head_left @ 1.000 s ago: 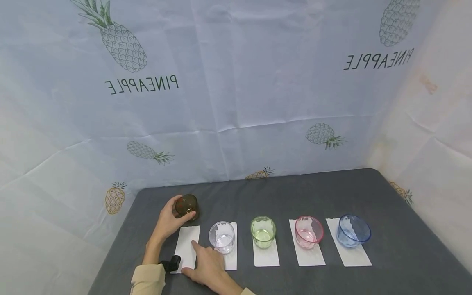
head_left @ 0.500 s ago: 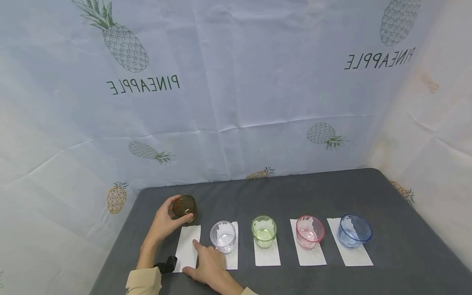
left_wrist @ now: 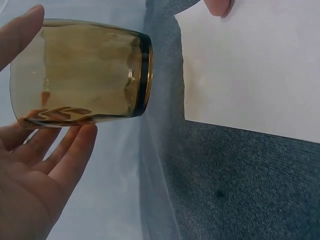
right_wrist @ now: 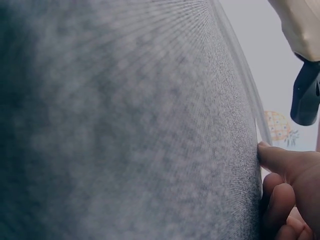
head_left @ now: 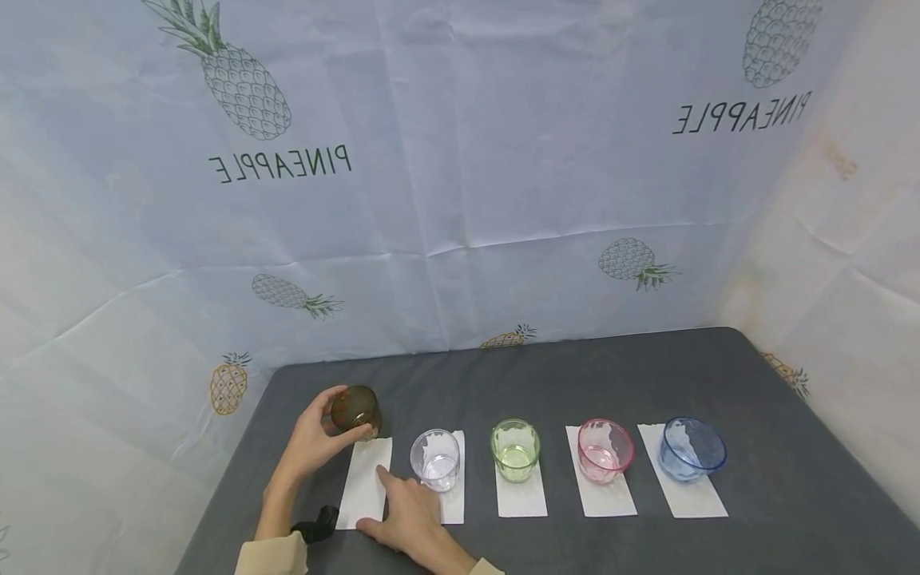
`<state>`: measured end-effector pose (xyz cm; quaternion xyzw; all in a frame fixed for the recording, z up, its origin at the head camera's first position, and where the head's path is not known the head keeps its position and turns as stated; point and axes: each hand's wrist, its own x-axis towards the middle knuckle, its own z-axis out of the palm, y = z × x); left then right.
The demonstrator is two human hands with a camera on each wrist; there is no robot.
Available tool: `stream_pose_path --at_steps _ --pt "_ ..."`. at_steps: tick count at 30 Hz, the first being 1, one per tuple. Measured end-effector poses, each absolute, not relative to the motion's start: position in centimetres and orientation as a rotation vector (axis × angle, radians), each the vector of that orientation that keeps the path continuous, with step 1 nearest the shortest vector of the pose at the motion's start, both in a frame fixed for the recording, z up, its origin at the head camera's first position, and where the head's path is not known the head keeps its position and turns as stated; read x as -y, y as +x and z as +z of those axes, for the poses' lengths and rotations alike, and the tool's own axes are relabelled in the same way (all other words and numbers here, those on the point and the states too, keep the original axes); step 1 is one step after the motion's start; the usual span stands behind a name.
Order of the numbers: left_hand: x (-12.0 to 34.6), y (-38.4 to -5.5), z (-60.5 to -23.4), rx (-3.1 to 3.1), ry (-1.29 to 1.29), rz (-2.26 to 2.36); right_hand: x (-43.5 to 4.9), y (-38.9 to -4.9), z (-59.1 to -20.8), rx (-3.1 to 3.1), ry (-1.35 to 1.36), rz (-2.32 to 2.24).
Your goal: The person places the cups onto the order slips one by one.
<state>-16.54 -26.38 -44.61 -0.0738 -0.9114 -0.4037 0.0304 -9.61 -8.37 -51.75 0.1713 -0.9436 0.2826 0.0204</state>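
Note:
My left hand (head_left: pixel 309 441) grips an amber glass cup (head_left: pixel 355 410) just beyond the far end of the leftmost white paper strip (head_left: pixel 365 484). In the left wrist view, the thumb lies on one side of the amber cup (left_wrist: pixel 90 70) and the fingers (left_wrist: pixel 75 155) on the other. Whether its base touches the table cannot be told. My right hand (head_left: pixel 410 513) rests at that strip's right edge, index finger extended onto the paper and thumb near its front edge. In the right wrist view, the other fingers of the right hand (right_wrist: pixel 295 175) are bent and partly hidden.
A clear cup (head_left: pixel 435 461), a green cup (head_left: pixel 514 452), a pink-rimmed cup (head_left: pixel 604 454) and a blue cup (head_left: pixel 691 450) stand in a row rightward, each on or overlapping its own paper strip. The grey table (head_left: pixel 575 375) meets a pineapple-print cloth (head_left: pixel 460 295) behind.
My left hand has brought the amber cup slightly left and nearer, tilting it a little. The right hand has stayed in place by the paper.

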Motion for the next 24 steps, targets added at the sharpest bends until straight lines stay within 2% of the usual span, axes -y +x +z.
stream_pose_path --at_steps 24 --pt "27.4 -14.2 -44.1 2.903 -0.315 -1.332 8.3 -9.5 -52.0 2.9 0.544 0.884"
